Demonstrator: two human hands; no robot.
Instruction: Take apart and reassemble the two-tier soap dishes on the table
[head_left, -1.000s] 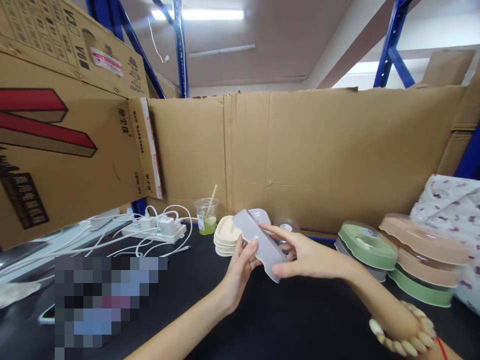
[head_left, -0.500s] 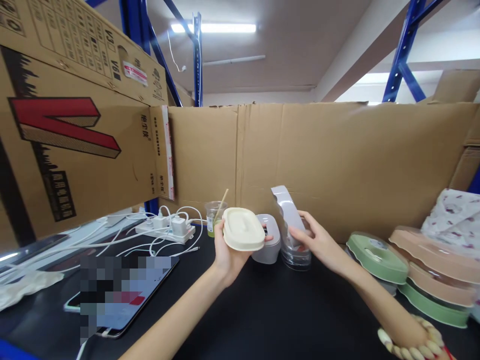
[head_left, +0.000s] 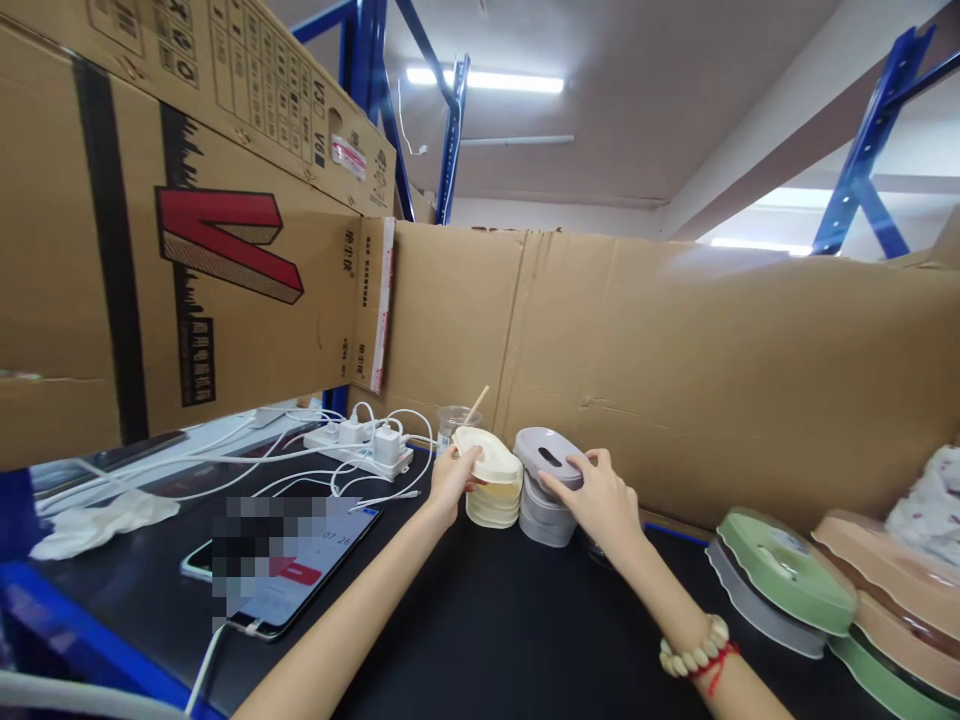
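My left hand (head_left: pixel 453 488) grips the edge of a cream lid (head_left: pixel 489 455), thumb on top and fingers beneath. The lid rests at a slight tilt on a stack of cream ribbed pieces (head_left: pixel 493 508). Beside it, my right hand (head_left: pixel 602 502) pinches the near right rim of a light grey oval piece (head_left: pixel 541 446) with a dark slot in it. This piece sits over a grey container (head_left: pixel 546 524); whether it is fully seated cannot be seen. Clear plastic (head_left: pixel 594 550) shows partly behind my right wrist.
Green (head_left: pixel 787 570) and peach (head_left: pixel 889 565) scalloped trays are stacked at the right. A plastic cup with a stick (head_left: pixel 459 412) stands behind the cream stack. To the left are a power strip (head_left: pixel 360 450), white cables and a phone (head_left: pixel 300 575). A cardboard wall (head_left: pixel 660 360) closes the back.
The cream lid has come down onto the cream stack with my left hand. My right hand has brought a grey piece from upright to lying over the grey container. The view has turned left.
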